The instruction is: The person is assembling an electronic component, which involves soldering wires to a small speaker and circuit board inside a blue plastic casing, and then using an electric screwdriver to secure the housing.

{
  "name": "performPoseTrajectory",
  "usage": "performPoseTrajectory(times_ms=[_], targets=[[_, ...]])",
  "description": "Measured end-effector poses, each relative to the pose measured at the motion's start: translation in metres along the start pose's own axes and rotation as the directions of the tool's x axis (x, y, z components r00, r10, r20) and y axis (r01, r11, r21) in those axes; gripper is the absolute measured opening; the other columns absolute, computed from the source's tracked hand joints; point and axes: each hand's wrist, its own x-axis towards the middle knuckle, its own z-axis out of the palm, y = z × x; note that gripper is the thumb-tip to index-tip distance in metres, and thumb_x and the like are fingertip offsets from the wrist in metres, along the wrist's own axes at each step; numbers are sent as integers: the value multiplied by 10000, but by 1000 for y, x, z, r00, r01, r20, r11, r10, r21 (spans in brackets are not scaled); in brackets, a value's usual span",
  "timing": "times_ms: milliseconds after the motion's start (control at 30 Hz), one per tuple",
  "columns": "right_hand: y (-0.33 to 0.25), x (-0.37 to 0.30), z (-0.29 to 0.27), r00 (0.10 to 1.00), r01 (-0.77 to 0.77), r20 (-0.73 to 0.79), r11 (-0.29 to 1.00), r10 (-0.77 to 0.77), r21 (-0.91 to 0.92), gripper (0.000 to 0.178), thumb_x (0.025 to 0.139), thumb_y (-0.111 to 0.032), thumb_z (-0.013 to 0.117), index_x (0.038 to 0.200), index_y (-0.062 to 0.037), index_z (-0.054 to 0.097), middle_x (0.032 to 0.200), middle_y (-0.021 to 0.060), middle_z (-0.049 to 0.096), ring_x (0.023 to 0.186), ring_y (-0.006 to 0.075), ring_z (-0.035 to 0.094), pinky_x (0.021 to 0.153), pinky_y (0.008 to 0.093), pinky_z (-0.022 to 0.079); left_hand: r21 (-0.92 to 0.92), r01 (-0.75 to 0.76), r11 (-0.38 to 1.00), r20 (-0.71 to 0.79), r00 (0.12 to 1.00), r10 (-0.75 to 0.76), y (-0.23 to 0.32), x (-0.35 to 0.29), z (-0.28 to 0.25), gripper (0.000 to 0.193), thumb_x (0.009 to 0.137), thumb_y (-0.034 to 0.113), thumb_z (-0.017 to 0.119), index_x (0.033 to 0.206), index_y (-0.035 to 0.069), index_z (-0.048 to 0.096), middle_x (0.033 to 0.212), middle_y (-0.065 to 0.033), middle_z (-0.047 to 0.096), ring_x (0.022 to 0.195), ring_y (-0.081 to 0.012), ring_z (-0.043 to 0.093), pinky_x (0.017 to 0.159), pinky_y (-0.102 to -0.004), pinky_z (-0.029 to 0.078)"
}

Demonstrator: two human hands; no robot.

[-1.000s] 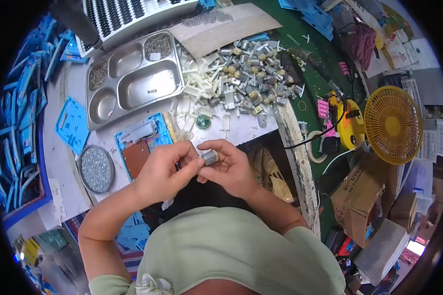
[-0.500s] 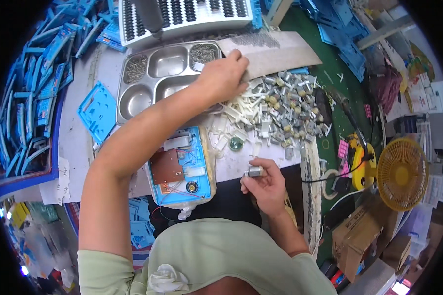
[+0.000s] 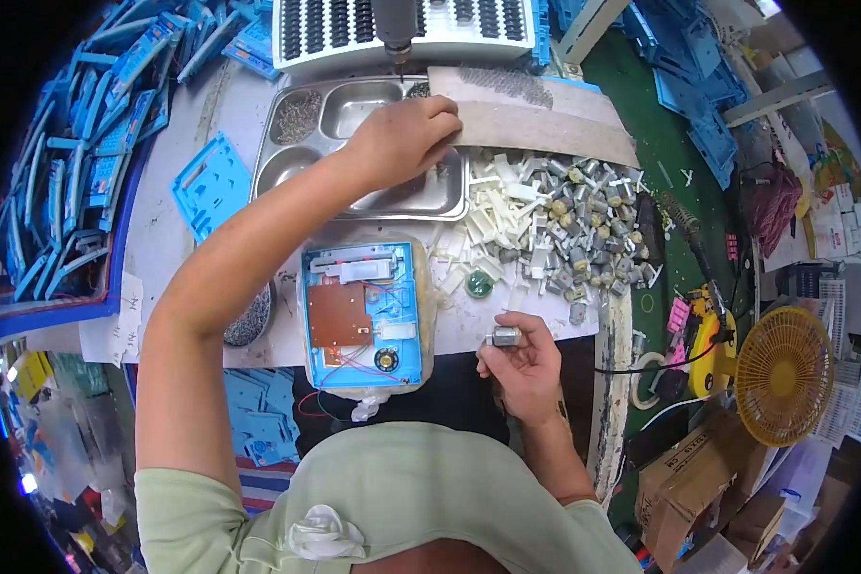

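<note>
My right hand pinches a small silver motor between thumb and fingers, just in front of the table edge. My left hand reaches across the steel compartment tray, its fingers curled closed at the left edge of a cardboard sheet; what they hold is hidden. Between my arms lies an open blue plastic housing on a wrapped pad. It carries a brown board, a round black speaker, white parts and thin wires.
Loose motors and white plastic parts are heaped right of the tray. An electric screwdriver hangs above it, before a white rack. Blue housings fill a bin at left. A yellow fan stands at right.
The view has shifted, so most things sit a little farther right. My left hand has drawn back leftward over the tray. The cardboard's front part now looks bent. My right hand keeps the motor.
</note>
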Motion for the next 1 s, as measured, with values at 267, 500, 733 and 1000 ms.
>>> performPoseTrajectory(times_ms=[267,500,733,1000], targets=[[2,8,1,1000,22,8,999,-22,-35,417,916,102,657,1299,18,513,971,77,655,764,100,638,687,238,540,207,340,917,158,913,-375,-25,-71,-46,356,864,255,743,1154,89,619,1180,-114,605,1098,-335,611,915,-434,521],[-1,18,16,999,3,53,996,2,-86,424,917,97,658,1307,20,511,985,74,654,775,91,640,687,227,539,253,348,903,130,912,-388,-42,-92,-47,250,886,257,721,1016,69,619,991,-97,628,1009,-324,618,854,-445,523],[2,18,16,998,-36,49,993,42,-112,423,917,86,667,1304,20,511,989,73,649,764,88,641,690,227,539,113,333,936,70,937,-341,-45,-77,-45,319,887,298,717,1081,57,643,1082,-141,633,1031,-352,619,896,-452,516],[-13,25,25,999,45,30,984,-40,-170,426,907,70,686,1295,15,518,1005,82,656,807,99,665,717,233,546,109,91,990,-128,989,-76,-66,-12,20,601,784,459,735,1176,8,669,1244,-162,629,1123,-337,600,987,-444,494]])
